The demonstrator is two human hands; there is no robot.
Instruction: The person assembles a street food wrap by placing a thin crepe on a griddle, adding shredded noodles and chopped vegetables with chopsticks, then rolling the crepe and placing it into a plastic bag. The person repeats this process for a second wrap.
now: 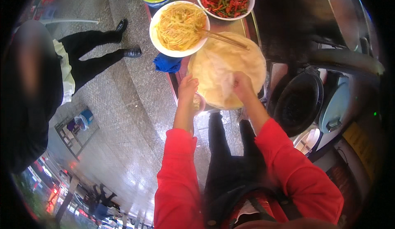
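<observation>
Fingers of the right hand curl over the pale round flatbread, which extends beneath and beyond them; those of the left hand bend at its left edge. Whether either pinches it cannot be told.

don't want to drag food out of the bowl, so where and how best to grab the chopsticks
Probably by the free ends of the chopsticks, coming from the right with the right hand. Their other ends rest in the shredded food, and they slant out past the bowl's right rim, over the pale round sheet, leaving that length exposed.
</observation>
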